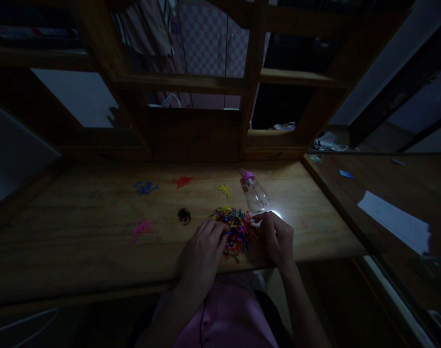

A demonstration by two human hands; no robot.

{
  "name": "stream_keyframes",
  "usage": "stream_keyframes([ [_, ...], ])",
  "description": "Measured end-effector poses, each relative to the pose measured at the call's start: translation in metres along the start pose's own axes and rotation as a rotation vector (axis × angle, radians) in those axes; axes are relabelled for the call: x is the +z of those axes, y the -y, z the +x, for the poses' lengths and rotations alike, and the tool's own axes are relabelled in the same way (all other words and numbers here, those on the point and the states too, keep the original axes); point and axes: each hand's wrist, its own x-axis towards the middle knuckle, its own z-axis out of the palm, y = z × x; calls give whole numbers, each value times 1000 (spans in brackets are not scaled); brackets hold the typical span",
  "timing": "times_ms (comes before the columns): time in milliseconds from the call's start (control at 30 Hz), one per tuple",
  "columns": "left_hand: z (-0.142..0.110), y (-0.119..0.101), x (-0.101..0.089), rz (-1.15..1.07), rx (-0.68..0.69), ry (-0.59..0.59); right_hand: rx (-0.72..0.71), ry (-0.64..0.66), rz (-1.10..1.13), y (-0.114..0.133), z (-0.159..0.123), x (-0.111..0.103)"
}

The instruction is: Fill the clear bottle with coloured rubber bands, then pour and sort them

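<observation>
A tangled heap of thin, multicoloured rubber bands (237,229) lies near the table's front edge, between my two hands. My left hand (207,244) rests against its left side, fingers curled and thumb close to the index finger, over some bands. On the other side, my right hand (278,237) is closed in a pinch at the heap's right edge; a thin band seems to be at its fingertips. Small sorted clusters lie farther off: blue bands (146,187), red bands (183,181), yellow bands (223,190), black bands (184,215) and pink bands (142,227).
A clear bottle with a pink cap (257,195) lies just beyond the heap, beside a bright light spot. One pink bit (304,224) is to the right. Wooden shelving (195,135) rises behind the table (79,232). White paper (396,221) lies on the right-hand surface.
</observation>
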Motion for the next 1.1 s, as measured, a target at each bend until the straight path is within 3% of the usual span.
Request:
stream_keyframes([
  [433,3,3,4,34,39,28,13,-17,-7,1,0,1],
  [833,4,13,-3,-208,-19,-126,-1,-17,-7,1,0,1],
  [967,6,9,-11,-315,-79,-102,6,-17,-28,0,0,1],
  [1100,7,8,-14,-497,-229,-90,-1,-22,-24,0,0,2],
])
